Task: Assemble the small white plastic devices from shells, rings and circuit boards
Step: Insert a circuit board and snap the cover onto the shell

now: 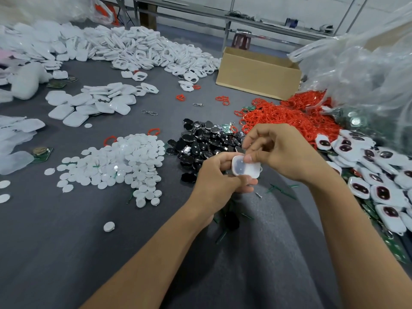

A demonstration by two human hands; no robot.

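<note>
Where the hands meet: shell (246, 167), white, hollow side up, held over the grey table (66, 241).
Left hand (217, 177): fingers curled round the shell's near end from below.
Right hand (283, 150): thumb and fingertips pinching its far edge.
Left of left hand: heap of white discs (120, 161).
Just beyond both hands: black parts (200, 141), then red rings (289, 119).
Right of right hand: filled shells (367, 175).
Far beyond: box (256, 74).

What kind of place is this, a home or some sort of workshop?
Probably a small factory or assembly workshop: white discs, red rings and black pieces lie in bulk heaps on the grey surface, and a cardboard box stands behind them.
</note>
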